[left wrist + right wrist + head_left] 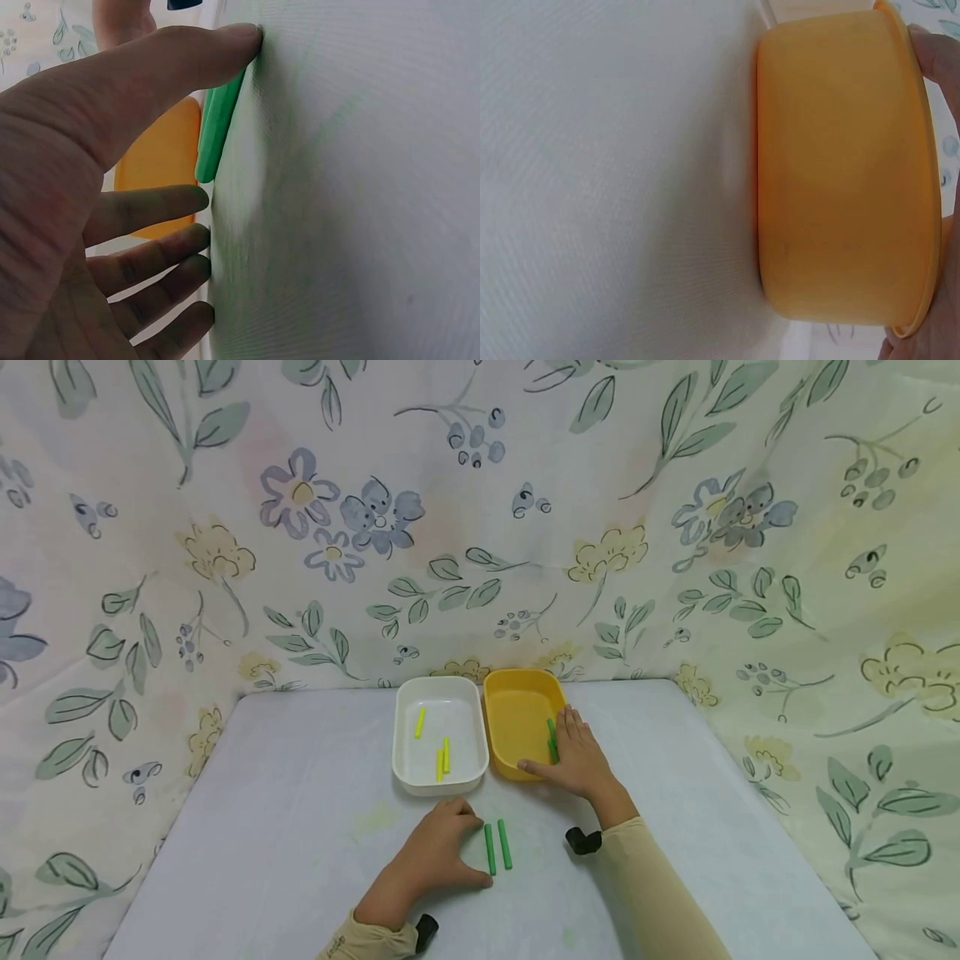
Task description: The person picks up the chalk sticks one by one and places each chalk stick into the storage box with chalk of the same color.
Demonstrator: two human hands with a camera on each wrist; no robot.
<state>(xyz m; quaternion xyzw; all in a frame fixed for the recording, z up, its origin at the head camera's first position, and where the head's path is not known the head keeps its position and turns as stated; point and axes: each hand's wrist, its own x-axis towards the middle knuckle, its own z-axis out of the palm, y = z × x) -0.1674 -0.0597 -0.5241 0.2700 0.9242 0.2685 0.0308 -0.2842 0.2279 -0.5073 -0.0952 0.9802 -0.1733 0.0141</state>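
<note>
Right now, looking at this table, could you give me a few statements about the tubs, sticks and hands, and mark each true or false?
1. The white tub holds three yellow sticks. True.
2. The yellow tub stands left of the white tub. False: it stands to its right, side by side.
3. Two green sticks lie on the table beside the left hand. True.
4. The right hand lies flat on bare table, far from both tubs. False: it rests over the yellow tub's rim.
5. The yellow tub holds red sticks. False: a green stick shows at the fingers.
</note>
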